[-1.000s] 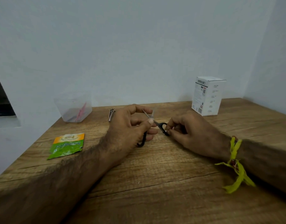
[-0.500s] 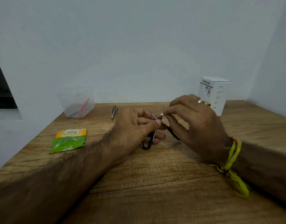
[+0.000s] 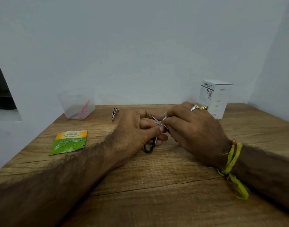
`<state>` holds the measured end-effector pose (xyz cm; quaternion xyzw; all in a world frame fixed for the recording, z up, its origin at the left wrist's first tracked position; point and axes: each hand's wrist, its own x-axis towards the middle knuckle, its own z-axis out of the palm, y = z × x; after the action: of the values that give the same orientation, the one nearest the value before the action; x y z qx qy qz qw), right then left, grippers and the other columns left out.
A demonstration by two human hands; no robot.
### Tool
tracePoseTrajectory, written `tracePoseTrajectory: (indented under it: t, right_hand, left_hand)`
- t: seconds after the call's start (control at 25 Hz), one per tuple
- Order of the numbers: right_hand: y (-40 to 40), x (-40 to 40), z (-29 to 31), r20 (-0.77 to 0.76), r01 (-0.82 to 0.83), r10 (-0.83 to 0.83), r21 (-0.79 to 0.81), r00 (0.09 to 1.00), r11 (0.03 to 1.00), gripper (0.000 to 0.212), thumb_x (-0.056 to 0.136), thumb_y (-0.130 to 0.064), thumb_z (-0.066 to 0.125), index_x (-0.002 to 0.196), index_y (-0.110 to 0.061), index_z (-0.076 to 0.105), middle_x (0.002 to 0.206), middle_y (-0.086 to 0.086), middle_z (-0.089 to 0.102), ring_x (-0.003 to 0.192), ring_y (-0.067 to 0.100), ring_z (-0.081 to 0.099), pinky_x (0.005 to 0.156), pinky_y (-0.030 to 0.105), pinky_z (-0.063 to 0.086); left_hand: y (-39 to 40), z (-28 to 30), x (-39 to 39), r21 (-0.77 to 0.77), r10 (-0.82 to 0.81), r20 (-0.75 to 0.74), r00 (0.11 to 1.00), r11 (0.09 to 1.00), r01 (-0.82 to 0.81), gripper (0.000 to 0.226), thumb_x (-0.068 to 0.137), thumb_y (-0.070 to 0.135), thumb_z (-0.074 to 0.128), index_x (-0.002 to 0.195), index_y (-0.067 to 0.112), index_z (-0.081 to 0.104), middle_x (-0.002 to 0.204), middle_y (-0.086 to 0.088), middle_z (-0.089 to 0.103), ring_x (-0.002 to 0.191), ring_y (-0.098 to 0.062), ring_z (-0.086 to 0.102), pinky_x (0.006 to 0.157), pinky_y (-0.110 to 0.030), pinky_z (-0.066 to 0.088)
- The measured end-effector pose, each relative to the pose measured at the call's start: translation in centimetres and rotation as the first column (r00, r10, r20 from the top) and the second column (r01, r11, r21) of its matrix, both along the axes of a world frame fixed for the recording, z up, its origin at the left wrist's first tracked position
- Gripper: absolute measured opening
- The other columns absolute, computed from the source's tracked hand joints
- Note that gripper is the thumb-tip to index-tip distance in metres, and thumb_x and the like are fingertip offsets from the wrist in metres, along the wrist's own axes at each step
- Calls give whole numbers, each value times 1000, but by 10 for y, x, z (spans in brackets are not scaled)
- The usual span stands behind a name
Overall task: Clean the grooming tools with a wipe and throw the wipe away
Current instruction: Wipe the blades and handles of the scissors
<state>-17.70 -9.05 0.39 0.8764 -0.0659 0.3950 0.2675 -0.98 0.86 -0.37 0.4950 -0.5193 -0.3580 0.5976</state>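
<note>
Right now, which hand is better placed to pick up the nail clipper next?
Left. The nail clipper lies beyond and to the left of the left hand, which would only need to let go of the scissors. The right hand is farther away and would have to cross over the left.

Matt, brown wood-grain table top [image 3: 157,185] with one fine crack along the grain. Small scissors [image 3: 152,140]: bright metal blades, smooth black loop handles. Glossy green-and-orange foil sachet [image 3: 69,142], crinkled. Shiny metal nail clipper [image 3: 114,113]. Frosted translucent plastic cup [image 3: 76,104]. Matt white printed cardboard box [image 3: 214,98].
</note>
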Motion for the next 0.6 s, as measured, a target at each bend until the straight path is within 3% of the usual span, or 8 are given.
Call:
tracePoseTrajectory:
  t: [0.28,0.6]
  right_hand:
    - [4,1,1,-22,69,-72,-118,997,991,17,98,-15,58,93,-7,72,91,9,68,80,31,63,67,44,48]
    - [0,3,2,23,56,-55,-43,998,998,12,94,-15,63,90,-7,71,88,10,67,77,31,62,65,45,49]
  left_hand:
    - [1,1,-2,-14,-6,35,999,1000,7,29,83,2,77,107,1,63,84,-15,78,80,-28,78,65,-32,63]
    - [0,0,0,-5,3,48,999,1000,-2,28,84,-3,76,109,1,63,83,-15,78,78,-28,78,64,-32,63]
